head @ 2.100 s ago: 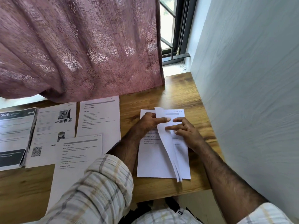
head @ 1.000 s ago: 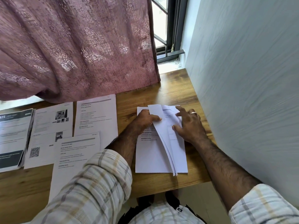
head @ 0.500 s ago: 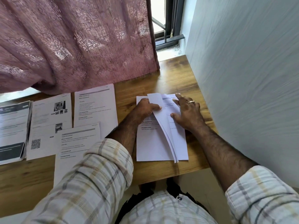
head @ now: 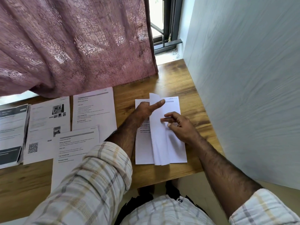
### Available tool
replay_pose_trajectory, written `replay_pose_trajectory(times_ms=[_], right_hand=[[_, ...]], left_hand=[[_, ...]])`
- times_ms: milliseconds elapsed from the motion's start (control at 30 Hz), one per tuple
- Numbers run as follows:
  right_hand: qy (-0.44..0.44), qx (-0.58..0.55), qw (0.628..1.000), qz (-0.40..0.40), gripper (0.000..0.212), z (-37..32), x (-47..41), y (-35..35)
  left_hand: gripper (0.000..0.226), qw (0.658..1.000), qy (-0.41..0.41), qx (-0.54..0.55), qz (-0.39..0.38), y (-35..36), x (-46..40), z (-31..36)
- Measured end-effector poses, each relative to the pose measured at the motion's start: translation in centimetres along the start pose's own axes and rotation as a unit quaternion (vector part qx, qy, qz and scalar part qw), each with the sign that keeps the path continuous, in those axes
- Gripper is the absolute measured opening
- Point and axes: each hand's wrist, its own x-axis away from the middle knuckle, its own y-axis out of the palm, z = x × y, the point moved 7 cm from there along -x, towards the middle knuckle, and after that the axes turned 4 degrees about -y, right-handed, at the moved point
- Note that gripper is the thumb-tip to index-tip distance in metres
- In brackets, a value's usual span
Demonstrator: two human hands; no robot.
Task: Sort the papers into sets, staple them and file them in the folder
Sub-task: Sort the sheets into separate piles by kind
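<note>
A stack of white printed papers (head: 176,148) lies on the wooden table (head: 177,82) near its right end. Several upper sheets (head: 158,140) are lifted and folded leftward. My left hand (head: 146,110) holds these raised sheets, thumb on top and fingers behind them. My right hand (head: 181,125) hovers over the exposed page, its fingers curled loosely with the fingertips at the raised sheets' edge. Three separate printed pages lie to the left: one with text (head: 94,109), one with photos and a QR code (head: 47,127), one nearer me (head: 76,148).
A thick stack with a dark cover (head: 11,135) sits at the far left. A pink curtain (head: 78,43) hangs over the table's back edge. A pale wall (head: 243,78) bounds the table's right side. A window frame (head: 167,26) shows at the back.
My right hand has lifted off the page's top right and come back toward the middle, fingers now curled at the raised sheets. My left hand keeps holding the lifted sheets.
</note>
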Motion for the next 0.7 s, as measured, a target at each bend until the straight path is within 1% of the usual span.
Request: replay_pose_trajectory(times_ms=[33, 67, 133, 167, 200, 267, 300, 333, 400, 500, 567, 633, 667, 700], right_hand=[[-0.006, 0.013, 1.000, 0.000, 0.032, -0.1, -0.1, 0.1], [-0.006, 0.025, 1.000, 0.016, 0.030, -0.1, -0.2, -0.1], [0.008, 0.092, 0.991, 0.094, 0.031, 0.4, -1.0, -1.8], [0.016, 0.160, 0.979, 0.128, 0.038, 0.6, -1.4, -2.8], [0.027, 0.240, 0.961, 0.135, 0.051, 0.9, -2.0, -3.4], [0.045, 0.365, 0.924, 0.101, 0.080, 1.6, -3.3, -4.1], [0.054, 0.402, 0.911, 0.073, 0.089, 1.8, -3.8, -4.0], [0.061, 0.432, 0.898, 0.046, 0.092, 2.0, -4.3, -3.9], [0.067, 0.467, 0.881, 0.015, 0.092, 2.2, -4.7, -3.5], [0.060, 0.463, 0.884, 0.015, 0.080, 1.9, -4.6, -3.1], [0.041, 0.432, 0.900, 0.036, 0.065, 1.7, -4.3, -3.2], [0.009, 0.361, 0.929, 0.083, 0.043, 1.1, -3.7, -3.5], [0.010, 0.303, 0.947, 0.108, 0.034, 1.0, -3.3, -3.7], [0.026, 0.236, 0.963, 0.126, 0.036, 1.1, -2.8, -3.8]], left_hand=[[0.077, 1.000, 0.005, -0.005, -0.002, 0.0, -0.1, -0.1], [0.068, 1.000, 0.005, -0.004, -0.003, -0.1, -0.2, -0.4], [0.038, 1.000, 0.003, -0.003, 0.002, -0.1, -0.6, -0.8], [0.029, 1.000, 0.004, -0.005, 0.008, -0.1, -0.5, -0.8], [0.025, 1.000, 0.004, -0.007, 0.015, -0.3, -0.6, -0.9], [0.023, 1.000, 0.008, -0.004, 0.017, -0.3, -0.6, -0.8], [0.022, 1.000, 0.008, -0.006, 0.018, -0.2, -0.4, -0.7], [0.021, 1.000, 0.006, -0.008, 0.021, -0.3, -0.5, -0.7], [0.022, 1.000, 0.001, -0.012, 0.025, -0.4, -0.5, -0.7], [0.026, 0.999, -0.007, -0.019, 0.028, -0.4, -0.4, -0.6], [0.025, 0.999, -0.010, -0.020, 0.033, -0.5, -0.3, -0.5], [0.023, 0.999, -0.011, -0.020, 0.032, -0.4, -0.1, -0.4], [0.022, 0.999, -0.010, -0.023, 0.031, -0.4, 0.0, -0.4], [0.022, 0.999, -0.011, -0.024, 0.026, -0.3, 0.1, -0.3]])
